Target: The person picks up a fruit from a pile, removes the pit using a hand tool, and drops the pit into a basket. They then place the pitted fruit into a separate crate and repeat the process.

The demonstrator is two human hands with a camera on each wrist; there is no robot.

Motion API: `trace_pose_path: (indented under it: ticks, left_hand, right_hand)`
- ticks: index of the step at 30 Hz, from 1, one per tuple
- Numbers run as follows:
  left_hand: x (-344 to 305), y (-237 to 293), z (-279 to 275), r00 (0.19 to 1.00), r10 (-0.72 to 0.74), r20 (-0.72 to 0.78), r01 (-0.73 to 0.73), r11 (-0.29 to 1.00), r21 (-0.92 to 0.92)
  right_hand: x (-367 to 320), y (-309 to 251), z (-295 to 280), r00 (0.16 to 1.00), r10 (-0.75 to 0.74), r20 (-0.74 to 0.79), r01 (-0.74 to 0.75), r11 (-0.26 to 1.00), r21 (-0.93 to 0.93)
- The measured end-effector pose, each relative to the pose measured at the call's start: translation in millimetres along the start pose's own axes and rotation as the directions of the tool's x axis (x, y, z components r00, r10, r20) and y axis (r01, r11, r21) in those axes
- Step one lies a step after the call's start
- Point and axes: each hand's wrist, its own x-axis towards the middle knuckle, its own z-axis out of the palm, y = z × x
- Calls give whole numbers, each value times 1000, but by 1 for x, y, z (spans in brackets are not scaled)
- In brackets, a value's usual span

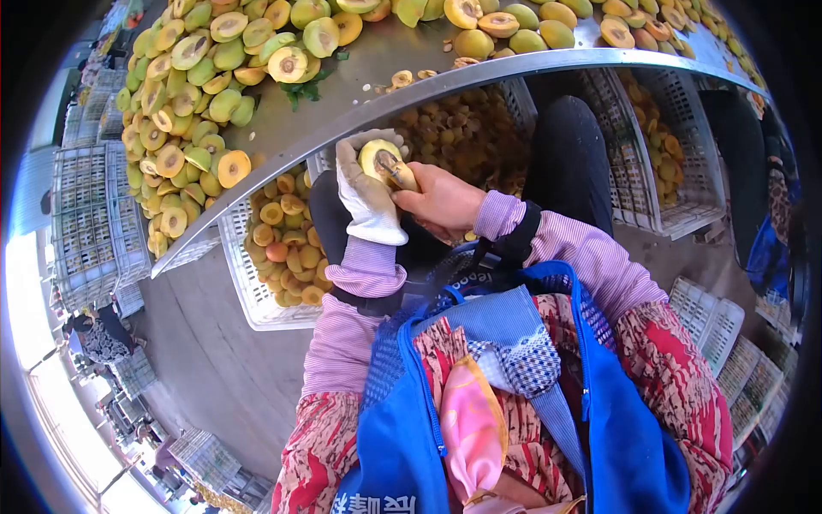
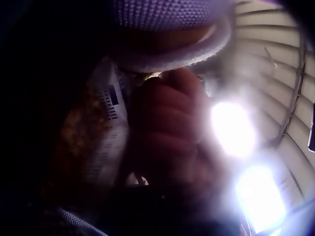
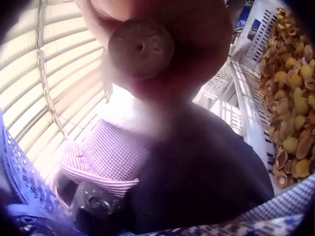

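In the head view the left hand point(image 1: 368, 193), in a whitish glove, holds a halved yellow-green fruit point(image 1: 374, 158) with its cut face and brown pit showing. The bare right hand point(image 1: 441, 200) grips a short tool with a wooden handle point(image 1: 401, 176), its metal end at the pit. The right wrist view shows the round butt of the handle point(image 3: 141, 47) inside the curled right hand point(image 3: 197, 44). In the left wrist view the curled right hand point(image 2: 165, 113) is dark and blurred beneath the glove cuff point(image 2: 182, 59); the fruit is mostly hidden there.
A metal table edge point(image 1: 360, 111) curves across in front, with piled fruit halves point(image 1: 184, 103) on it. White crates of fruit stand left point(image 1: 257, 313) and right point(image 1: 676, 218) of the knees. Another crate's fruit point(image 1: 462, 128) lies below the table edge, beyond the hands.
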Motion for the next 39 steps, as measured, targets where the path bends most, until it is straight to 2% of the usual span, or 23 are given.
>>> trace_pose_path:
  ticks: [1,2,7,9,10,11,13,15,17,20,22,23,25,26,28,29,31,32,34,35,37,38,39]
  left_hand:
    - [1,0,2,999,-38,-22,37,998,-45]
    - [2,-1,2,999,31,-12,-31,999,-12]
    - [4,-7,1,998,69,12,-70,995,72]
    - [2,-10,0,996,82,30,-85,993,86]
    - [3,-8,0,998,-54,23,54,998,26]
    - [5,-6,0,998,-57,27,56,998,31]
    - [6,0,0,948,-292,129,289,956,40]
    - [9,-3,-4,934,-326,144,331,943,-15]
    - [13,-5,-4,876,-447,183,450,893,28]
    - [9,-7,3,907,-383,175,376,924,75]
    - [6,-6,2,925,-333,181,321,942,95]
    - [6,-6,2,927,-340,161,325,939,109]
    - [4,-5,1,925,-351,146,335,934,124]
    - [3,-4,1,931,-311,190,280,944,174]
    - [0,-5,0,930,-270,251,224,955,196]
    - [-1,-3,-1,930,-267,251,222,956,193]
    - [-7,5,0,894,-180,410,104,974,200]
    - [-9,5,0,892,-179,416,104,975,197]
    - [-11,5,-1,887,-89,454,-16,975,221]
    - [-10,7,-2,887,-85,454,-17,976,216]
    - [-8,14,-4,768,-240,594,224,969,103]
    - [-8,17,-4,740,-298,603,315,946,81]
    - [-8,16,-5,745,-293,600,312,947,75]
  right_hand:
    - [1,1,-1,999,-19,-26,15,992,-124]
    - [2,1,-2,1000,-13,-28,9,993,-121]
    - [1,4,-10,997,15,74,-11,999,-47]
    - [1,9,-12,997,29,69,-24,997,-74]
    - [2,12,-13,997,41,65,-34,994,-102]
    - [3,13,-15,997,39,63,-33,995,-97]
    - [4,18,-17,999,44,26,-37,974,-225]
    - [8,31,-18,1000,-9,14,13,967,-256]
    - [12,40,-21,998,-68,4,67,955,-289]
    - [8,40,-23,991,-125,-39,107,945,-310]
    - [2,30,-27,994,41,97,-31,994,-109]
    - [-3,23,-29,995,35,97,-25,994,-108]
    - [-15,10,-30,957,182,225,-183,983,-20]
    - [-14,12,-31,958,181,221,-181,983,-19]
    - [-15,18,-32,886,246,393,-339,922,187]
    - [-16,19,-34,886,247,392,-338,923,183]
    - [-20,21,-39,794,159,586,-427,833,352]
    - [-22,23,-36,762,97,640,-456,783,424]
    - [-20,31,-35,750,60,658,-460,762,455]
    - [-20,33,-35,733,22,680,-470,739,483]
    - [-26,27,-35,741,25,671,-461,745,481]
    - [-28,22,-35,762,78,643,-438,794,422]
    - [-29,20,-34,780,128,612,-416,837,355]
